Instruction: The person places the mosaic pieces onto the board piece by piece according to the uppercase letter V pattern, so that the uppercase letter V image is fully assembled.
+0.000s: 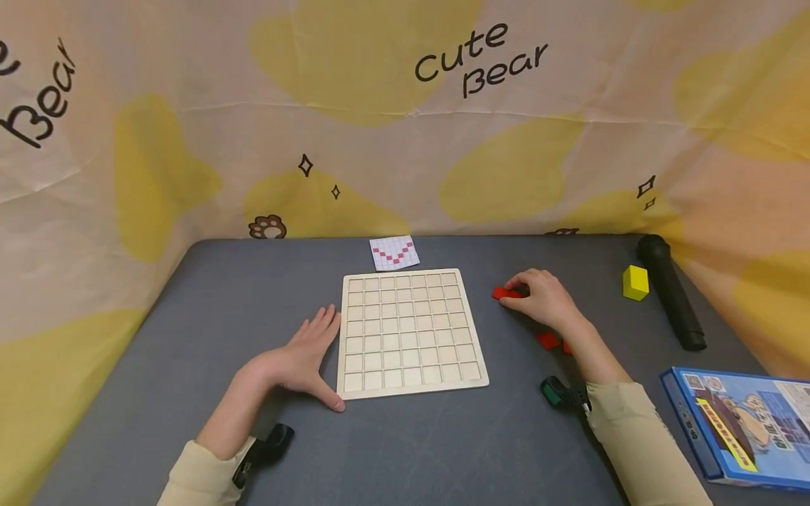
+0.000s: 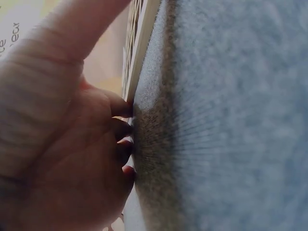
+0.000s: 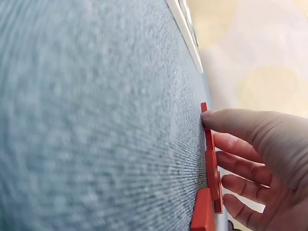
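A pale wooden grid board lies flat on the table with its square cells bare. My left hand is spread against the board's left side, fingertips at the left edge and thumb by the near left corner. To the right of the board, my right hand pinches a flat red tile between thumb and fingers, low at the tabletop. Behind the thumb in the right wrist view, more red tiles lie in a row. Another red tile rests below the right hand, and one beside it is partly hidden by the forearm.
A small card with a pink V pattern lies beyond the board. On the right are a yellow cube, a black microphone and a blue box. Printed cloth hangs behind the grey table.
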`<state>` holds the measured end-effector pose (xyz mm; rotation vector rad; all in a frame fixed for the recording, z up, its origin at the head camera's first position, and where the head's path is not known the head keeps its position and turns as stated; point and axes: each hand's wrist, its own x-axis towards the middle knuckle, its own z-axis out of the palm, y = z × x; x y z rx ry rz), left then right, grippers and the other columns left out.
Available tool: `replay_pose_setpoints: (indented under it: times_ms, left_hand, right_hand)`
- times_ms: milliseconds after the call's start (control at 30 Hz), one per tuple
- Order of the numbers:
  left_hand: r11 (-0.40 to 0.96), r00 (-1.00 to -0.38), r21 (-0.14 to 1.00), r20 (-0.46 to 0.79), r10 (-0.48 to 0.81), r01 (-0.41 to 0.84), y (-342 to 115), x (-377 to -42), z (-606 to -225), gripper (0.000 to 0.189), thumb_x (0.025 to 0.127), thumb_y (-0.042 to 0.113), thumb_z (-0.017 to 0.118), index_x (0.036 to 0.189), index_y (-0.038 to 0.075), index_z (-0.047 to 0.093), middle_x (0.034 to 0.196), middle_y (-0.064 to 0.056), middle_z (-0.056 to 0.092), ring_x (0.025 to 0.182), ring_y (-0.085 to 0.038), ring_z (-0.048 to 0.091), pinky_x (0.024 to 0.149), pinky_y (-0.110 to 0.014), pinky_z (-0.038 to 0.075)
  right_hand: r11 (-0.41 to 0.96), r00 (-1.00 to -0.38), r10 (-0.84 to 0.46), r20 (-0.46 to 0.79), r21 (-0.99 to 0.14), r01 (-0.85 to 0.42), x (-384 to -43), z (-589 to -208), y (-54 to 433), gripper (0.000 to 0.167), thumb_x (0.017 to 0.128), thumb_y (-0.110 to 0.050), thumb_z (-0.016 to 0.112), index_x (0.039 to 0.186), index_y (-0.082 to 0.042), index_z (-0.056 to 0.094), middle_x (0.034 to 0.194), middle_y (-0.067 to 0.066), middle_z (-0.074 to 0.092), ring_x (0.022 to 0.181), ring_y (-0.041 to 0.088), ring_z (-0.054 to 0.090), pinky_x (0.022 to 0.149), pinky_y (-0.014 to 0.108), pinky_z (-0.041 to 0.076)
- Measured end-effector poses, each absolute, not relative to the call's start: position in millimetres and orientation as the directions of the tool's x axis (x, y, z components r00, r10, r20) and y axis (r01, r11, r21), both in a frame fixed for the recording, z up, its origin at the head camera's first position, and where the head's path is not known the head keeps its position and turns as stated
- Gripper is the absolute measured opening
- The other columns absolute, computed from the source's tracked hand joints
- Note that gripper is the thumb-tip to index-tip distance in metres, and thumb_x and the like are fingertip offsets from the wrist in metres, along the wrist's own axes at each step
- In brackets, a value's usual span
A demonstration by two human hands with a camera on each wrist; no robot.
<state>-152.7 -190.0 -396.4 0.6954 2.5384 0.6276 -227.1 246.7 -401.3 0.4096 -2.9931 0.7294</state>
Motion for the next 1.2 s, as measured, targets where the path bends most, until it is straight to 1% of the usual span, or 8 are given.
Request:
replay_pose_setpoints:
  times_ms: [300, 467, 567, 667, 767, 900, 1067, 1200]
  left_hand:
    - [0.769, -0.792, 0.518, -0.251, 0.556, 0.376, -192.7, -156.3, -400.8, 0.142, 0.061, 0.063, 0.084, 0.154, -0.005, 0.002, 0.159, -0.025, -0.006, 0.146, -0.040, -0.007, 0.114, -0.058, 0.003]
    - [0.761, -0.791, 0.525, -0.240, 0.563, 0.382, -194.5, -157.6, -402.8, 0.142, 0.061, 0.063, 0.084, 0.154, -0.005, 0.002, 0.160, -0.025, -0.006, 0.146, -0.040, -0.007, 0.114, -0.058, 0.002]
    - [0.755, -0.796, 0.537, -0.229, 0.561, 0.377, -193.9, -159.0, -404.6, 0.141, 0.062, 0.064, 0.083, 0.154, -0.003, 0.000, 0.160, -0.023, -0.006, 0.147, -0.038, -0.007, 0.114, -0.058, 0.001]
    - [0.752, -0.799, 0.539, -0.220, 0.560, 0.379, -192.2, -160.3, -407.2, 0.139, 0.064, 0.065, 0.081, 0.155, -0.001, -0.001, 0.161, -0.019, -0.005, 0.147, -0.035, -0.008, 0.115, -0.057, -0.001]
    - [0.746, -0.797, 0.543, -0.210, 0.566, 0.387, -191.0, -160.0, -408.9, 0.137, 0.065, 0.065, 0.080, 0.155, 0.000, 0.000, 0.162, -0.017, -0.003, 0.148, -0.034, -0.008, 0.114, -0.057, -0.003]
    - [0.745, -0.796, 0.544, -0.211, 0.567, 0.387, -189.5, -158.7, -409.4, 0.138, 0.064, 0.067, 0.080, 0.155, 0.001, 0.000, 0.162, -0.015, -0.004, 0.148, -0.031, -0.009, 0.113, -0.057, -0.006]
    - [0.745, -0.797, 0.538, -0.203, 0.569, 0.394, -188.4, -158.0, -409.3, 0.139, 0.064, 0.068, 0.080, 0.155, 0.001, 0.000, 0.162, -0.015, -0.004, 0.148, -0.030, -0.007, 0.113, -0.056, -0.008]
    - [0.744, -0.800, 0.535, -0.191, 0.568, 0.400, -188.6, -158.5, -410.1, 0.139, 0.063, 0.067, 0.080, 0.155, 0.000, 0.001, 0.162, -0.015, -0.003, 0.148, -0.029, -0.006, 0.114, -0.056, -0.008]
  right_hand:
    - [0.852, -0.967, -0.231, 0.111, -0.457, -0.256, -225.4, -401.7, 243.8, 0.030, 0.085, -0.025, 0.076, 0.104, -0.002, 0.073, 0.107, 0.018, 0.065, 0.103, 0.038, 0.053, 0.090, 0.054, 0.042]
    - [0.823, -0.955, -0.266, 0.132, -0.484, -0.296, -218.6, -398.2, 230.3, 0.030, 0.083, -0.029, 0.079, 0.102, -0.006, 0.074, 0.104, 0.012, 0.067, 0.095, 0.030, 0.055, 0.081, 0.045, 0.045]
    - [0.777, -0.934, -0.322, 0.152, -0.521, -0.353, -211.7, -395.7, 214.6, 0.027, 0.081, -0.029, 0.081, 0.099, -0.010, 0.074, 0.097, 0.007, 0.067, 0.085, 0.024, 0.055, 0.073, 0.037, 0.044]
    - [0.719, -0.908, -0.383, 0.170, -0.561, -0.409, -204.0, -395.1, 196.7, 0.023, 0.079, -0.027, 0.082, 0.097, -0.013, 0.074, 0.092, 0.002, 0.067, 0.080, 0.021, 0.055, 0.070, 0.032, 0.044]
    - [0.669, -0.887, -0.434, 0.157, -0.603, -0.434, -195.9, -394.4, 180.0, 0.021, 0.079, -0.026, 0.082, 0.097, -0.017, 0.074, 0.090, 0.000, 0.066, 0.078, 0.019, 0.055, 0.068, 0.030, 0.044]
    - [0.615, -0.854, -0.502, 0.133, -0.640, -0.461, -186.5, -394.6, 160.3, 0.020, 0.080, -0.027, 0.082, 0.096, -0.020, 0.074, 0.090, -0.003, 0.066, 0.081, 0.017, 0.057, 0.072, 0.030, 0.047]
    - [0.577, -0.805, -0.578, 0.133, -0.631, -0.518, -177.0, -395.7, 140.7, 0.019, 0.079, -0.027, 0.082, 0.093, -0.019, 0.072, 0.087, -0.004, 0.065, 0.080, 0.016, 0.057, 0.071, 0.028, 0.047]
    - [0.578, -0.772, -0.621, 0.137, -0.585, -0.569, -172.2, -397.2, 128.6, 0.019, 0.078, -0.028, 0.083, 0.092, -0.019, 0.072, 0.086, -0.006, 0.065, 0.079, 0.014, 0.055, 0.072, 0.026, 0.045]
